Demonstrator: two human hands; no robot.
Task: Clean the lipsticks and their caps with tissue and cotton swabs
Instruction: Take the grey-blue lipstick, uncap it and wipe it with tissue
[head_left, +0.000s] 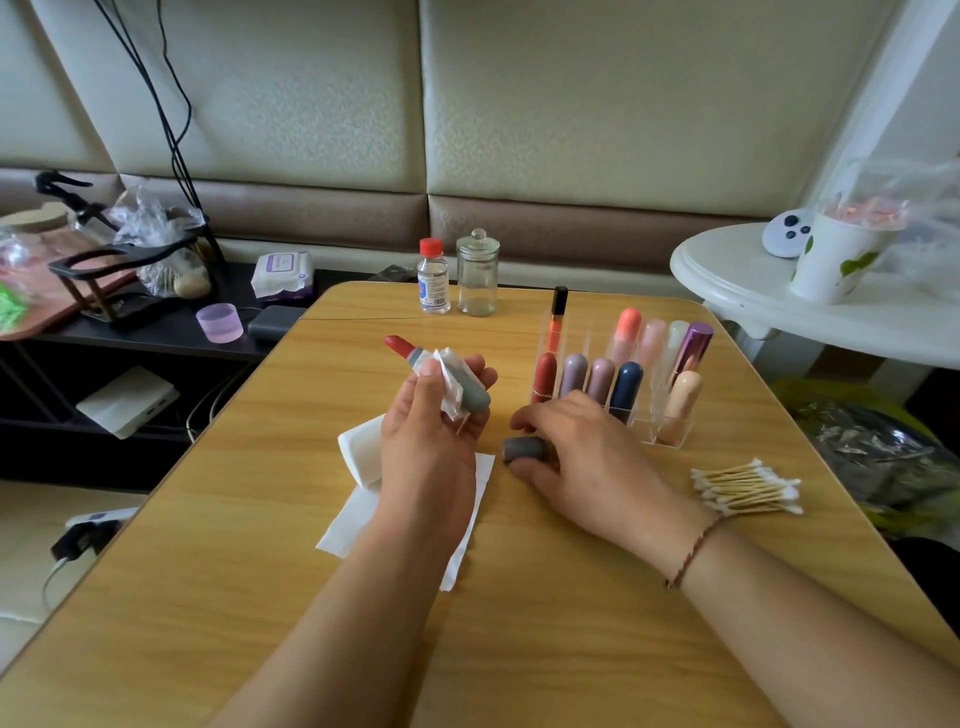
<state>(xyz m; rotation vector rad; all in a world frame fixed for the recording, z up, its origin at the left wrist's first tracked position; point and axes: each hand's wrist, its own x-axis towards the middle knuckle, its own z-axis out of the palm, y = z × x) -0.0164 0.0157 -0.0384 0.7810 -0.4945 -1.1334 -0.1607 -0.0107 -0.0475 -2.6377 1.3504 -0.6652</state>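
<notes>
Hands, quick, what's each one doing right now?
Left hand: grips the uncapped grey lipstick with crumpled white tissue.
Right hand: grips the grey cap on the table.

Padded cream wall panels (571, 93) behind wooden tabletop (363, 597). Dark low shelf (156, 338) off its left edge; white round table (779, 312) right. Soft daylight.

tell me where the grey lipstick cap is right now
In the head view the grey cap lies on the wooden table just right of centre, under the right hand's fingers, in front of the clear lipstick organizer.
</notes>
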